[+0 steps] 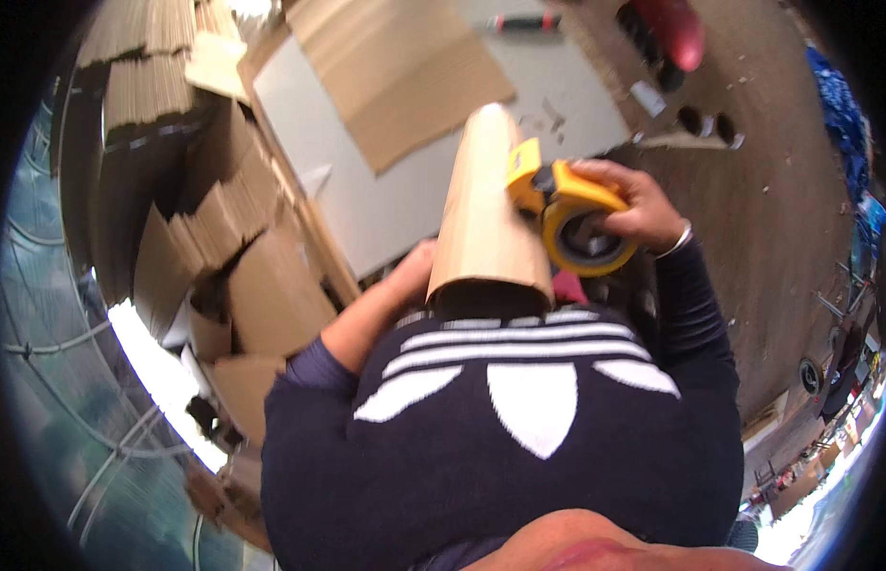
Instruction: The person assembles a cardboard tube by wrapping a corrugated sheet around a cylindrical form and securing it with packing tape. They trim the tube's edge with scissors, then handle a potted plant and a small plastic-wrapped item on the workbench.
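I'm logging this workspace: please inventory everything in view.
Curved cardboard: one, tan, centre
Tape dispenser: one, yellow, right of centre
Tabletop: one, grey, upper centre
Flat cardboard: one, brown, on tabletop
Handled tool: one, red-black, top
Cardboard stacks: several, brown, left
Crumpled sheeting: one, blue, right edge
Blurred object: one, red, upper right
Sweater: one, black-white, bottom
Left hand: one, bare, left of centre
Right hand: one, bare, gripping tape dispenser

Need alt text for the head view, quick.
The right hand holds a yellow tape dispenser at the right side of a curled brown cardboard piece; the left hand, partly hidden, is at its left. Beyond, a flat cardboard sheet and a red-and-black tool lie on a pale tabletop.
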Action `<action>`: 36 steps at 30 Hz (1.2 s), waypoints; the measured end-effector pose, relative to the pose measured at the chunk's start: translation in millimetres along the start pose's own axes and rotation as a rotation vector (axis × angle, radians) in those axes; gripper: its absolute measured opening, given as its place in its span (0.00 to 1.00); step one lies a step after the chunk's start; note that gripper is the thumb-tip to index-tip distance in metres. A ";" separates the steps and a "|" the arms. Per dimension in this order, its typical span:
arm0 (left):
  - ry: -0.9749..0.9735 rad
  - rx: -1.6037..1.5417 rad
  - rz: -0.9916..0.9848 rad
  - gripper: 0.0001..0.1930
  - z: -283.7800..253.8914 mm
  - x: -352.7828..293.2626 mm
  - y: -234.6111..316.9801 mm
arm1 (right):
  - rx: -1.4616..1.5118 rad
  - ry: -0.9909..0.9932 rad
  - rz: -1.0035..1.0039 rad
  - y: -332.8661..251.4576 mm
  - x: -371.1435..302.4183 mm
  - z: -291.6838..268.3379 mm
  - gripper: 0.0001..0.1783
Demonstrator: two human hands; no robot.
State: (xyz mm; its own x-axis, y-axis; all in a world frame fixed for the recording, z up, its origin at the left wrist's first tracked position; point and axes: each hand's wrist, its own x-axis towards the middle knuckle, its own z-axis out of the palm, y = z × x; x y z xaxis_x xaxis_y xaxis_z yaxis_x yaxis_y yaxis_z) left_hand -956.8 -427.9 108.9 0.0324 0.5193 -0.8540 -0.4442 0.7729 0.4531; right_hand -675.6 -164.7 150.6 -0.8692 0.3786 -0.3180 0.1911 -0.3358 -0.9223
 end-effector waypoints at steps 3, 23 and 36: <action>-0.151 0.242 0.141 0.25 3.6 4.1 7.8 | -0.100 -0.094 -0.067 -16.1 11.3 -1.4 0.38; 0.279 1.522 0.472 0.32 -5.5 -123.8 55.0 | -0.727 -0.285 0.028 -48.4 22.4 25.8 0.37; 0.489 0.976 0.405 0.33 -40.2 -130.5 16.3 | -0.851 -0.639 0.033 -74.8 180.2 94.4 0.33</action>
State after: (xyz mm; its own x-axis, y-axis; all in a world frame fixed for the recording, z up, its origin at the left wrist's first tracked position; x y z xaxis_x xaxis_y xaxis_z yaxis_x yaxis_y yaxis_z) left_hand -1004.2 -497.7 217.5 -0.3977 0.7608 -0.5128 0.5420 0.6458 0.5377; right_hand -889.6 -152.7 183.0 -0.8885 -0.2258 -0.3995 0.2600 0.4697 -0.8437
